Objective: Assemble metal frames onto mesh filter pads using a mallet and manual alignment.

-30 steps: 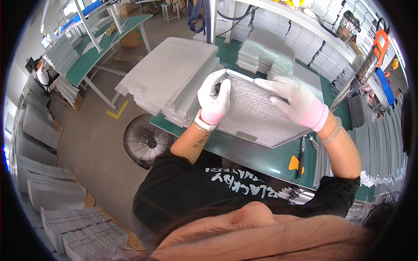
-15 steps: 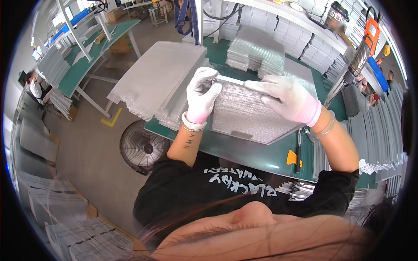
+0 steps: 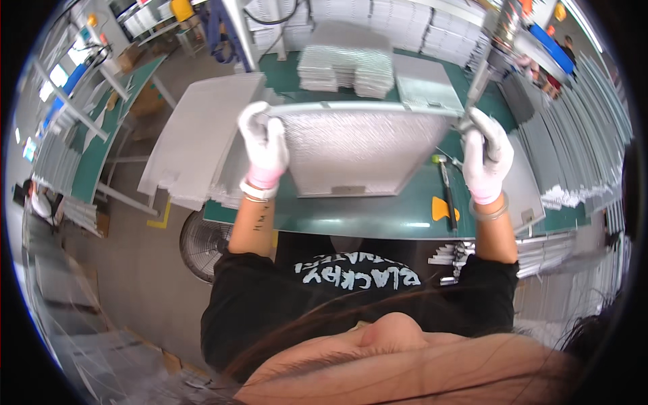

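A silvery mesh panel with a thin metal frame (image 3: 358,145) is held up at a tilt over the green table, its far edge raised and its near edge low. My left hand (image 3: 264,142), in a white glove with a pink cuff, pinches the panel's far left corner. At the far right corner, my gloved right hand (image 3: 487,158) has its fingers closed on the frame; the fingertips are partly hidden. Right of the panel, a hammer with a black handle (image 3: 447,192) lies beside a yellow scraper (image 3: 440,208).
Flat grey sheets (image 3: 202,128) are stacked at the left. Mesh panels (image 3: 347,61) form a pile at the back of the green table (image 3: 324,219). A hanging power tool (image 3: 503,37) is at the back right, near rows of grey panels (image 3: 574,135). A floor fan (image 3: 206,246) stands below left.
My right hand has moved right, from the panel's far edge to its far right corner. The panel's far edge now faces me more squarely. My view has shifted to the right.
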